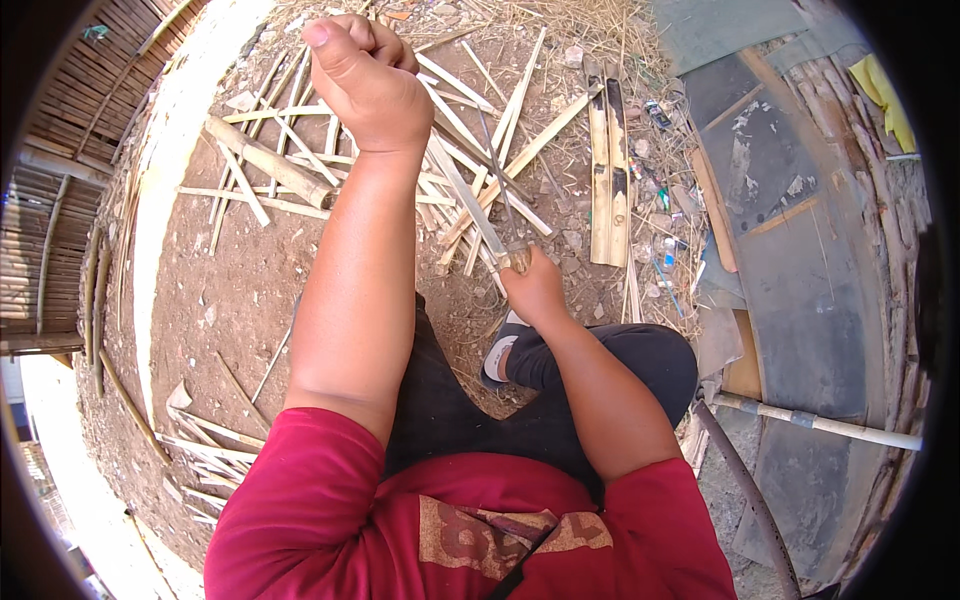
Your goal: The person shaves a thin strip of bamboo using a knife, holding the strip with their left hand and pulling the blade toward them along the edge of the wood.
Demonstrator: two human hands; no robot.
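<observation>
Bare dirt ground spreads below, littered with split bamboo strips, a thick bamboo pole and two charred slats. Raised near the camera, the left hand is closed in a fist around the upper end of a long bamboo strip. Lower down, the right hand is clenched on a knife, its blade lying along that strip.

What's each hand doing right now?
Left hand: closed in a fist on a thin pale bamboo strip.
Right hand: closed on a knife handle.
</observation>
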